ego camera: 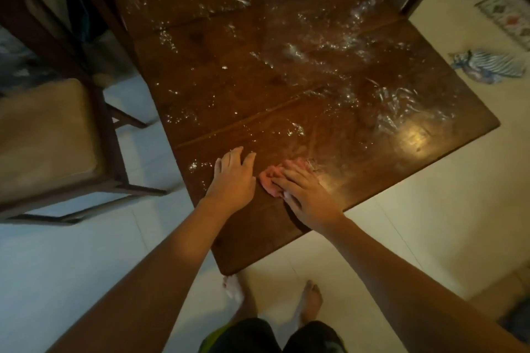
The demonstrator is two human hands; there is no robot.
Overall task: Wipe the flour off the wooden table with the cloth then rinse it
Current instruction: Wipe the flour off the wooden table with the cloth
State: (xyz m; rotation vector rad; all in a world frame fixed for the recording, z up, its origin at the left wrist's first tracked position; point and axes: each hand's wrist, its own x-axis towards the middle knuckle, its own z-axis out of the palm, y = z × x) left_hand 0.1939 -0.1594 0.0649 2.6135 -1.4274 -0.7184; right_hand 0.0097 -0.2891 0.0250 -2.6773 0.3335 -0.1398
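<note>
1. Cloth (pixel 269 180), pink and bunched, lies on the near part of the wooden desk (pixel 229 80), close to its near right edge.
2. Its visible part runs slantwise from near left to far right; the rest is hidden under the hand, so the full outline cannot be told.
3. Right hand (pixel 308 195) lies flat on top of the cloth, fingers straight and spread, pointing far and to the left, pressing it against the wood.
4. Left hand (pixel 233 178) rests palm down on the bare desk just left of the cloth, fingers relaxed and pointing far, holding nothing.
5. Flour (pixel 295 51) shows as white streaks and specks over the middle and far part of the desk, with smeared swirls toward the right corner and a few specks just left of the left hand.
6. A wooden chair (pixel 48 137) with a tan seat stands left of the desk.
7. A striped fabric (pixel 490 66) lies on the pale floor to the right, and a patterned rug (pixel 507 17) lies beyond it.
</note>
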